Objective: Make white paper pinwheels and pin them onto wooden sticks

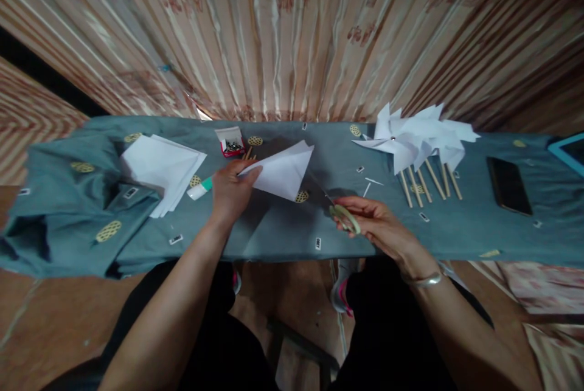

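Observation:
My left hand (232, 189) is closed on one corner of a folded sheet of white paper (283, 172), which it holds up over the cloth. In my right hand (371, 221) is a pair of scissors (345, 219) with pale green handles. The scissors' blades point up and left towards the paper, apart from its edge as far as I can see. Close beyond my left hand stands a small red and white box (232, 141) of metal pins, with short wooden sticks (249, 154) beside it. A glue stick (199, 188) with a green band lies left of that hand.
A stack of white paper sheets (164, 169) lies at the left. Several paper pinwheels (422, 135) on wooden sticks rest at the right, with white paper scraps (370, 184) nearby. Further right are a black phone (508, 185) and a blue-edged device (568, 154). A green-grey cloth (274, 236) covers the table.

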`<action>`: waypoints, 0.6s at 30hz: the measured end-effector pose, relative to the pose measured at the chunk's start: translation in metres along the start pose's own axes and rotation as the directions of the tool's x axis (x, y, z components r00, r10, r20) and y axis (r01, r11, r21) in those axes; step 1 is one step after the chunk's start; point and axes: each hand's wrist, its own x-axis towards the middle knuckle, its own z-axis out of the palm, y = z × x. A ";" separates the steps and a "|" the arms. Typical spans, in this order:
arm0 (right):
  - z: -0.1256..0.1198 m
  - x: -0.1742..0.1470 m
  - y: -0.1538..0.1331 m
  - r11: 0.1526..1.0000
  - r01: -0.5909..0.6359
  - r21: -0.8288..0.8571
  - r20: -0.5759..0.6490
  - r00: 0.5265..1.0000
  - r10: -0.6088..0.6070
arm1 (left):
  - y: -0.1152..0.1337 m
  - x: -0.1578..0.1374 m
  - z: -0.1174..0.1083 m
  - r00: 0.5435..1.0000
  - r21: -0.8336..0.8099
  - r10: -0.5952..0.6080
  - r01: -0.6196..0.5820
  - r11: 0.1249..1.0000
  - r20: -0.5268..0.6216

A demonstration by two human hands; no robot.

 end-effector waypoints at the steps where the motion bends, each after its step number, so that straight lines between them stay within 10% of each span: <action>1: 0.000 0.000 -0.001 0.999 0.030 0.039 0.002 1.000 -0.030 | 0.000 0.003 -0.002 0.998 -0.075 -0.045 0.041 0.996 -0.049; 8: 0.014 0.001 0.006 0.984 0.160 -0.075 0.221 0.965 -0.140 | 0.008 0.012 -0.006 0.964 -0.503 -0.247 0.167 0.848 -0.096; 18: 0.022 0.006 0.004 0.974 0.126 -0.189 0.305 0.950 -0.063 | 0.006 0.007 0.000 0.973 -0.404 -0.223 0.182 0.897 -0.056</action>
